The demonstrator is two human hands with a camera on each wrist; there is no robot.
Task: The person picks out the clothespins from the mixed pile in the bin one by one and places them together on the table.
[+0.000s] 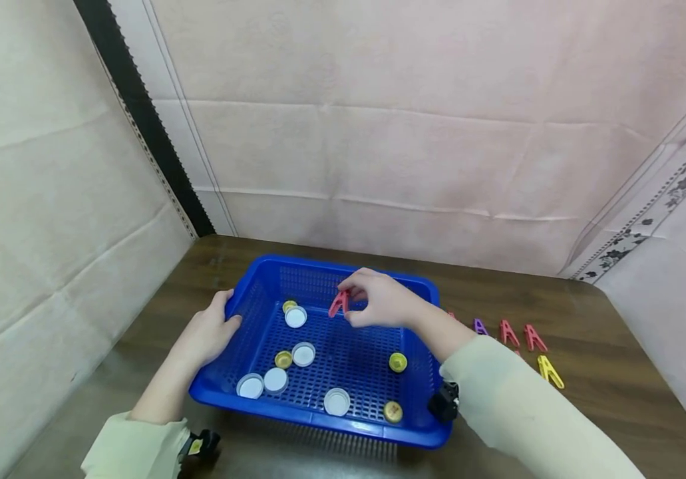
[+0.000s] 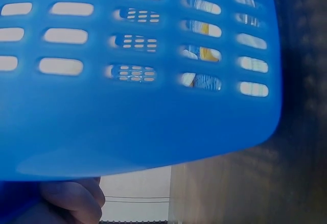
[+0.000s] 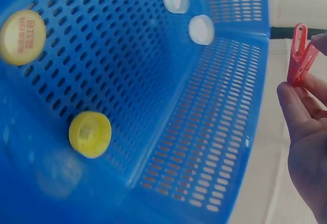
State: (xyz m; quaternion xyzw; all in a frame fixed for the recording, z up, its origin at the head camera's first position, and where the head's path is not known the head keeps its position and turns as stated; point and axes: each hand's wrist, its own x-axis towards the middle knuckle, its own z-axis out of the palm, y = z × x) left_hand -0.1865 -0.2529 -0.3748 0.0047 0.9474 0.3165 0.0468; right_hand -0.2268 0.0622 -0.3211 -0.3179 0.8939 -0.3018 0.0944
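A red clothespin is pinched between the thumb and fingers of my right hand, above the far part of a blue plastic basket. The right wrist view also shows this clothespin at the fingertips, beyond the basket's wall. My left hand grips the basket's left rim, and its curled fingers show below the wall in the left wrist view. Inside the basket lie several white bottle caps and several yellow caps, spread over the perforated floor.
Right of the basket, on the brown wooden table, lie several clothespins: red ones, a purple one and a yellow one. My right forearm partly covers some. Pale cloth hangs behind the table and at both sides.
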